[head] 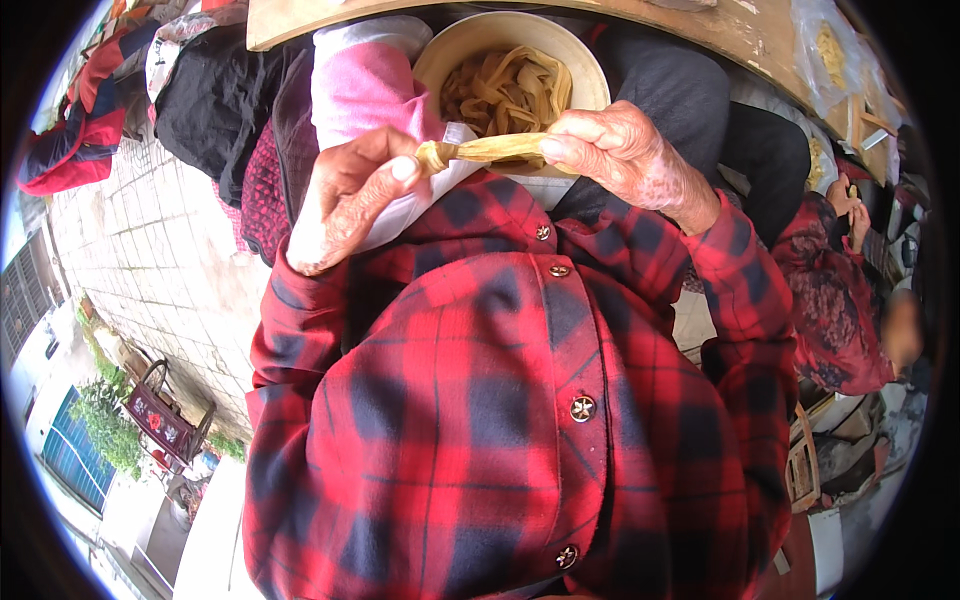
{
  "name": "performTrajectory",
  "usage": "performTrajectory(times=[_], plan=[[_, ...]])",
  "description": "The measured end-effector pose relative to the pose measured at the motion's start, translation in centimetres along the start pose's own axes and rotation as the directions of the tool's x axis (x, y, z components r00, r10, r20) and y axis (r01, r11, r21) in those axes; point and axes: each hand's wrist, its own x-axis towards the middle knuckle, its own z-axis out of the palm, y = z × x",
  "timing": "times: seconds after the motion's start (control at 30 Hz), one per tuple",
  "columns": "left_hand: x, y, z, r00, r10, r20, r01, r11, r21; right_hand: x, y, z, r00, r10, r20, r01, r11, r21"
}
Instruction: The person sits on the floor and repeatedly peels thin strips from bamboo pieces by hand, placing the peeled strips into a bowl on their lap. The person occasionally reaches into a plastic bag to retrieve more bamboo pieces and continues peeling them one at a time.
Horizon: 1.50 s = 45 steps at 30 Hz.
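My left hand (360,191) pinches the knotted or coiled end of a yellowish, limp strip (495,148) between thumb and fingers. My right hand (626,154) grips the strip's other part, so it stretches nearly level between the two hands. Just beyond the hands, between the knees, stands a round cream-coloured bucket (589,71). Inside it lies a tangled heap of similar yellow-brown strips (514,86). The material looks like a pickled or dried vegetable, but its exact kind cannot be told. A white cloth (450,191) lies under the strip, partly hidden by my left hand.
A wooden table edge (360,15) curves beyond the bucket. Clear plastic bags (829,56) with yellowish pieces lie at the far right. Another person (832,300) sits at the right, hands close together. Dark clothing (217,97) is at the left, beside the paved ground (150,247).
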Motion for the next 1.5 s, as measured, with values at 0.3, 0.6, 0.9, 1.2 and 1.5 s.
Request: performTrajectory(times=[0.3, 0.6, 0.9, 1.2, 1.5], plan=[[4.9, 0.2, -0.6, 0.996, -0.065, 0.069, 0.046, 0.968, 0.248, 1.4, 1.0, -2.4, 0.997, 0.07, 0.023, -0.067, 0.993, -0.097], [13.5, -1.4, -3.2, 0.984, 0.128, -0.122, -0.082, 0.943, 0.323, 6.9, 5.8, -6.0, 0.979, 0.129, -0.157, -0.151, 0.979, -0.138], [17.8, -2.4, -4.1, 0.976, 0.105, -0.192, -0.045, 0.955, 0.292, 9.8, 8.7, -8.4, 0.961, 0.163, -0.222, -0.204, 0.964, -0.173], [19.6, -4.7, -4.6, 0.967, 0.126, -0.221, -0.077, 0.973, 0.218, 9.4, 12.3, -7.8, 0.937, 0.226, -0.268, -0.242, 0.97, -0.027], [14.8, -4.6, -4.1, 0.925, 0.322, -0.204, -0.172, 0.83, 0.531, 4.0, 10.3, -3.3, 0.957, 0.247, -0.152, -0.202, 0.944, 0.261]])
